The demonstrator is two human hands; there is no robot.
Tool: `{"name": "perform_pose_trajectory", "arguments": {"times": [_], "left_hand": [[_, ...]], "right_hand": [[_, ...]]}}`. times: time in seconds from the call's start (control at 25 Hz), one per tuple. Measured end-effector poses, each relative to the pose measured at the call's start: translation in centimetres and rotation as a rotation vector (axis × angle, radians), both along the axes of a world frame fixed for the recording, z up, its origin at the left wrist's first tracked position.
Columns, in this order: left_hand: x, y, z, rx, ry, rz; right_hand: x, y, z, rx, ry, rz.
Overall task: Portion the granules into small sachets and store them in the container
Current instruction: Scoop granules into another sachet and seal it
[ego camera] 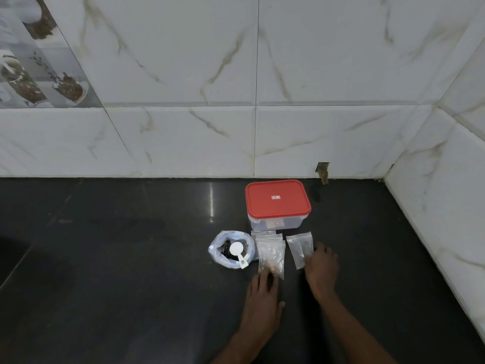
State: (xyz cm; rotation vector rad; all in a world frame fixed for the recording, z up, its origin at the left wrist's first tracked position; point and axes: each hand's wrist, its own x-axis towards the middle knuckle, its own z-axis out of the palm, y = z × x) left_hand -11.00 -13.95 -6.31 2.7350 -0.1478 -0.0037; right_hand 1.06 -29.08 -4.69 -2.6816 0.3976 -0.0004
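Note:
A clear plastic container (275, 225) with a red lid (277, 199) closed on it stands on the dark counter near the wall. In front of it, to the left, an open plastic bag (220, 252) holds dark granules and a white scoop (237, 252). A stack of small clear sachets (270, 252) lies beside the bag; my left hand (263, 298) touches its near edge with straight fingers. One separate clear sachet (299, 246) lies to the right, and my right hand (321, 269) rests on its right side, fingers flat.
The dark counter (131, 271) stretches wide to the left and towards me. A white marble-tiled wall (236, 114) runs behind, and a side wall (446, 206) closes the right. A chipped hole in the tile (323, 170) sits behind the container.

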Motion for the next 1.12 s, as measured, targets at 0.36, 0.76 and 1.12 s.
{"name": "perform_pose_trajectory", "arguments": {"times": [0.36,0.76,1.12], "left_hand": [[3.4,0.2,6.7,-0.596,0.113,0.196],[0.7,0.8,6.4,-0.940,0.278,0.363],[4.7,0.6,11.8,-1.399,0.235,0.605]], "right_hand": [[0.3,0.2,-0.2,0.193,-0.027,0.007],[-0.5,-0.3,2.4,0.460,-0.163,-0.167],[-7.9,4.7,8.0,0.758,-0.273,-0.031]]}}
